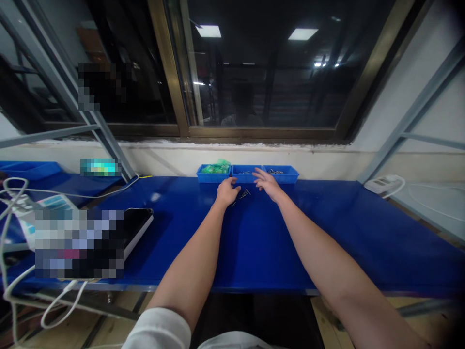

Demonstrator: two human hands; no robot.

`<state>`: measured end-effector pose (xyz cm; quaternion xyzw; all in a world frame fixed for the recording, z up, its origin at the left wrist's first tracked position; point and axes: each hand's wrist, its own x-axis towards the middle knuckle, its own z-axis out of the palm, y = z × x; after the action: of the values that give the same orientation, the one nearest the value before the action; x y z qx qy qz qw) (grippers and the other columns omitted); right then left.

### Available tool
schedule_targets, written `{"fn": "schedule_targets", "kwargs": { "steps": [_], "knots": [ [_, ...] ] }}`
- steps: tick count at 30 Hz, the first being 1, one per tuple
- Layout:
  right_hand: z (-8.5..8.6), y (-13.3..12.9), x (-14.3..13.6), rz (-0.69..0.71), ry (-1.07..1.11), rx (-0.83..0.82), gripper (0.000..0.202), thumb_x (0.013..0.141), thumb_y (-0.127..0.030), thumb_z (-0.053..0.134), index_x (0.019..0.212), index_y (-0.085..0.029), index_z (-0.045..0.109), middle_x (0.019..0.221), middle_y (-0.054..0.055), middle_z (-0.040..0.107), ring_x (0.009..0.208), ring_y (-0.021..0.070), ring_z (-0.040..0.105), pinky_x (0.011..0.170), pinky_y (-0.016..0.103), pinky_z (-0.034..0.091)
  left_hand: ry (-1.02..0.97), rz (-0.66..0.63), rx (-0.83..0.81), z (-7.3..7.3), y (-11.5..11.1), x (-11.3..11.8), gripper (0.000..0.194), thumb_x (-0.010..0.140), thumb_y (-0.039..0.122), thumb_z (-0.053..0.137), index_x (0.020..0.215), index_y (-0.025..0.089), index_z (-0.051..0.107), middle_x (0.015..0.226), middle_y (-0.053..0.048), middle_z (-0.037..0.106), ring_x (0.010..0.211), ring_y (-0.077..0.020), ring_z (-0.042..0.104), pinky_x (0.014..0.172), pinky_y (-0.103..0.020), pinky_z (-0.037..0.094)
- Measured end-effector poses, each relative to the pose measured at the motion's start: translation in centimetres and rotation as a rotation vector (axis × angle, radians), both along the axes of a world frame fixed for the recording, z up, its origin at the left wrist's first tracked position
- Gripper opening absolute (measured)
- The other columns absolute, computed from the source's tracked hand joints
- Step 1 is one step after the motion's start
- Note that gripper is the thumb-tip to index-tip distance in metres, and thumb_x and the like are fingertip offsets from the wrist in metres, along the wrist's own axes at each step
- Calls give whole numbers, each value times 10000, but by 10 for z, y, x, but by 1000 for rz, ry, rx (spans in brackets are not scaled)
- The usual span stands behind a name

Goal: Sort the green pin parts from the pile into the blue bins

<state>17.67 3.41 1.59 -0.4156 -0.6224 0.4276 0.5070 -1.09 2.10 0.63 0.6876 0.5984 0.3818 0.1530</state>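
Note:
Several small metal pieces like screws point(245, 194) lie loose on the blue table between my two hands. My left hand point(228, 192) is at their left, fingers apart and holding nothing visible, just in front of a blue bin point(214, 179) with green packets point(218, 167). To the right of the pieces, my right hand point(266, 183) has its fingers spread in front of the middle blue bin point(247, 179). A few small pieces show inside that bin. The right blue bin point(288, 179) holds more small metal pieces point(275, 171).
On the blue table point(265, 242), a dark device with a pale edge point(140, 228) lies at the left beside white cables point(7, 232). A white power strip point(383, 184) sits at the far right. Metal frame posts point(112, 150) and a window point(269, 97) stand behind.

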Motion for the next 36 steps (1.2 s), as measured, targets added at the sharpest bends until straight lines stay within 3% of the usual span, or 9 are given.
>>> {"fn": "schedule_targets", "kwargs": {
  "steps": [5, 9, 13, 16, 20, 26, 30, 36],
  "knots": [
    [-12, -2, 2, -186, -334, 89, 367, 619, -111, 544, 966, -142, 661, 904, 87, 686, 806, 173, 621, 741, 287, 479, 208, 33, -181, 11, -2, -9, 207, 698, 313, 598, 839, 198, 697, 853, -73, 704, 834, -198, 639, 716, -246, 462],
    [-18, -8, -1, -193, -591, 193, 265, 638, -118, 553, 856, -165, 696, 818, 47, 699, 747, 157, 628, 764, 272, 472, 372, -9, -490, 27, -7, -17, 403, 537, 527, 689, 731, 173, 690, 782, -85, 697, 759, -212, 641, 621, -238, 458],
    [-19, -12, -4, -187, -662, 222, 262, 656, -132, 550, 867, -175, 700, 822, 40, 704, 745, 156, 628, 746, 256, 470, 479, -73, -581, 33, -11, -15, 357, 469, 428, 757, 696, 164, 677, 738, -84, 694, 729, -206, 637, 593, -229, 447],
    [-18, -13, -5, -191, -669, 221, 259, 660, -135, 549, 866, -176, 702, 824, 43, 704, 744, 159, 625, 738, 256, 467, 506, -102, -565, 32, -13, -12, 231, 522, 314, 736, 682, 160, 671, 738, -85, 693, 721, -199, 636, 572, -225, 432],
    [-16, -16, -7, -179, -625, 225, 242, 662, -144, 560, 857, -167, 702, 803, 48, 699, 716, 157, 615, 729, 266, 463, 416, -173, -460, 29, -15, -7, 147, 636, 283, 647, 687, 147, 672, 757, -87, 692, 711, -186, 631, 566, -227, 425],
    [-14, -17, -15, 27, -372, 158, 170, 708, -215, 555, 799, -152, 684, 763, 47, 685, 692, 146, 604, 677, 267, 455, 164, -354, -237, 15, -15, 4, 160, 755, 247, 543, 814, 150, 655, 727, -44, 684, 587, -118, 602, 561, -204, 436],
    [-14, -16, -15, 72, -292, 75, 137, 681, -231, 578, 725, -139, 669, 644, 38, 651, 591, 137, 567, 590, 263, 437, 141, -339, -99, 12, -15, 9, 120, 736, 250, 585, 764, 157, 656, 692, -33, 671, 613, -126, 600, 609, -219, 450],
    [-9, -21, -13, 92, -127, 6, 183, 616, -260, 642, 750, -140, 675, 589, 12, 621, 511, 106, 499, 522, 244, 395, 22, -300, -46, 14, -18, 7, 134, 699, 267, 644, 769, 153, 651, 693, -29, 668, 636, -135, 608, 620, -228, 461]
  ]
}}
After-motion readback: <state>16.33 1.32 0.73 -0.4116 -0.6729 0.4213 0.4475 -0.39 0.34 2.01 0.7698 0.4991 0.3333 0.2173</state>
